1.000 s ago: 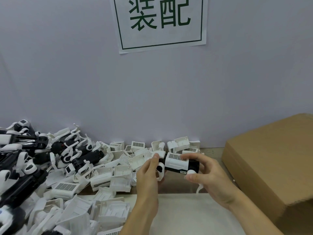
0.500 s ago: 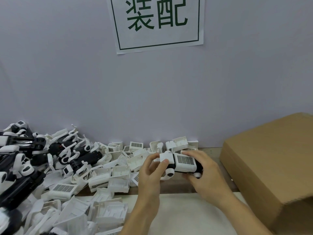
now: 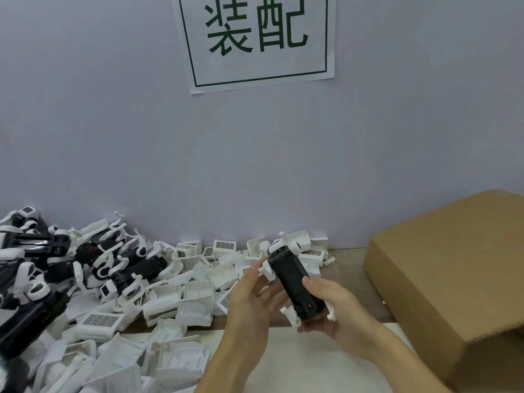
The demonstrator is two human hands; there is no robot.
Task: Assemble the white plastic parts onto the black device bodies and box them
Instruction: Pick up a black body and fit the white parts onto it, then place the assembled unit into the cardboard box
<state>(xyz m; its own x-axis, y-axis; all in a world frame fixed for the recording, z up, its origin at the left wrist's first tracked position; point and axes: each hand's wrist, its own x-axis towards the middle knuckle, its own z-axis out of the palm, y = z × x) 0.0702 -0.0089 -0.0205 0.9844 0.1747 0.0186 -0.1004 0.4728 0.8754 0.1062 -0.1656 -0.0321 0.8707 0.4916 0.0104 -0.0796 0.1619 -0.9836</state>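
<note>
A black device body (image 3: 293, 282) with white plastic pieces clipped on it is held above the table, its black underside up and its long axis pointing away from me. My right hand (image 3: 336, 310) grips its near end, thumb across the top. My left hand (image 3: 252, 296) is beside it on the left with fingers relaxed, touching its side near a white tab. A heap of loose white plastic parts (image 3: 175, 302) covers the table to the left. Further left lies a pile of black device bodies (image 3: 37, 268).
A brown cardboard box (image 3: 453, 282) stands at the right, its near flap hanging down. A white sheet (image 3: 306, 361) lies under my forearms. A grey wall with a paper sign (image 3: 258, 38) closes off the back.
The device has been turned over and swung round: its white grilled face no longer shows and the black underside faces up. My left hand has loosened from it.
</note>
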